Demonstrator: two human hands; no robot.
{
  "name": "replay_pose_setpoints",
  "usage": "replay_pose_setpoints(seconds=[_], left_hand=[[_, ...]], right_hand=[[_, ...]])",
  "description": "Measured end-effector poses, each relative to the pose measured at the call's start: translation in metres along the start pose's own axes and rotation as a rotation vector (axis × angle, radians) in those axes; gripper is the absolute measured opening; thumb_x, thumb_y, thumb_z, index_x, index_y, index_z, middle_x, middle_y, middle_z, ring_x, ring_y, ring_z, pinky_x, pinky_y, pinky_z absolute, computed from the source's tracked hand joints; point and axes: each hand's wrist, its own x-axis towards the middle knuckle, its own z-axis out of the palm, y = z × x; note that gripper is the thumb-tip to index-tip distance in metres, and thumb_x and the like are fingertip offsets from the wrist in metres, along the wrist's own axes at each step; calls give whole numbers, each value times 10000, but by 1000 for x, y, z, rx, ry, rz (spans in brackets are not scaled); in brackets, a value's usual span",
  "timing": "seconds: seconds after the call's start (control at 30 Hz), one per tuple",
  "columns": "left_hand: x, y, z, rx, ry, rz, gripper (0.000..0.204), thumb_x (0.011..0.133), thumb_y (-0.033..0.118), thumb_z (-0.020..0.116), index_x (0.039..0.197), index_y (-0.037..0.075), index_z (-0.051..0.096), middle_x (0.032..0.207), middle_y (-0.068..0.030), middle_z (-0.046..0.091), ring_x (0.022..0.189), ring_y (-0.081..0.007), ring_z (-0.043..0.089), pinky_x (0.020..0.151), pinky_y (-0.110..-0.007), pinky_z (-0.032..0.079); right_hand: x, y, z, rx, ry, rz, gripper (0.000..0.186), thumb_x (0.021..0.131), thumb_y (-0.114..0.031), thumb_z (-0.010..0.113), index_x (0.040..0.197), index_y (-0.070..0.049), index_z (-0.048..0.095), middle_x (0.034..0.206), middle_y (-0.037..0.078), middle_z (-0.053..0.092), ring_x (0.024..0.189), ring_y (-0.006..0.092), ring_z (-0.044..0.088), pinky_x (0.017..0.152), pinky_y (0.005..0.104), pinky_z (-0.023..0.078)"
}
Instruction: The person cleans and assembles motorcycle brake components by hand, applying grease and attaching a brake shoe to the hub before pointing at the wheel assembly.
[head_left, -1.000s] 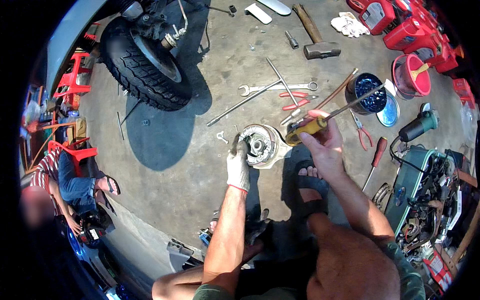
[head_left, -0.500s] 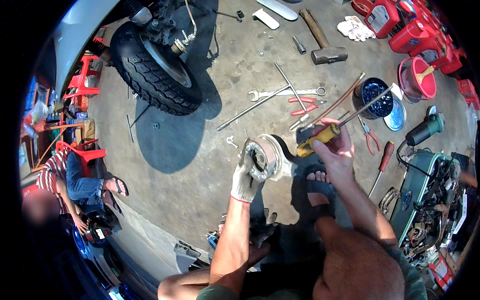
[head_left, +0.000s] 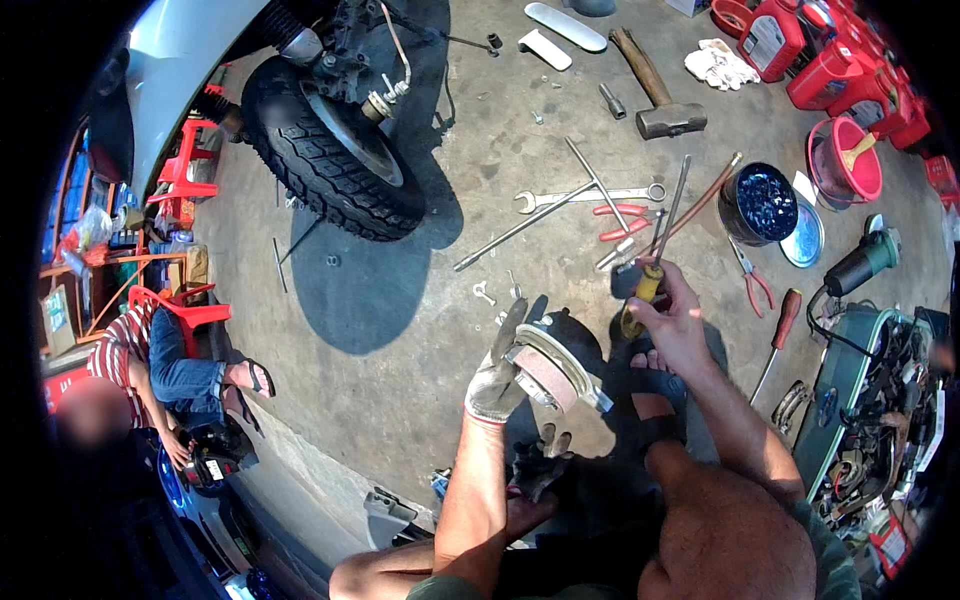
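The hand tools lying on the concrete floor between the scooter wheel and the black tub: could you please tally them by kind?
Sledgehammer: 1
Combination wrench: 1
Red-handled pliers: 2
Red-handled screwdriver: 1
Long T-handle socket wrench: 1
Total: 6
The yellow-handled screwdriver in the right hand is not counted.

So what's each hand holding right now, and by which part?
Left hand, gloved, grips the round brake plate at its rim. Right hand holds a screwdriver by its yellow handle.

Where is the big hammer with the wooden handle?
In the head view, the wooden-handled sledgehammer lies on the concrete floor at upper right, between a white rag and a silver spanner.
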Motion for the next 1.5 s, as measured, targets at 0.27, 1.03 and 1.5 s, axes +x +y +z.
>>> replay_pose_setpoints(seconds=[0.27,1.03,1.5], left_hand=[[5,11,13,132,-62,13,1087,671,219,866,1565,83,263,1624,-192,215,1436,-298,363,1172,-422,310],[8,17,19,544,188,37,944,718,115,810,1500,-71,315,1487,-194,454,1351,-267,468,1140,-382,348],[7,9,17,465,217,6,973,703,140,816,1519,-20,310,1361,-181,569,1224,-262,577,1064,-373,438]], right_hand=[[14,17,-6,-134,-16,-57,547,831,21,690,1341,-49,505,1023,110,616,937,189,625,812,334,525],[39,21,-3,-442,-66,-428,264,773,-59,720,1025,-56,639,964,133,630,926,344,623,843,428,482],[-10,14,15,-447,-269,-582,241,774,-39,721,963,-119,594,1023,48,615,1048,273,590,866,406,425]])
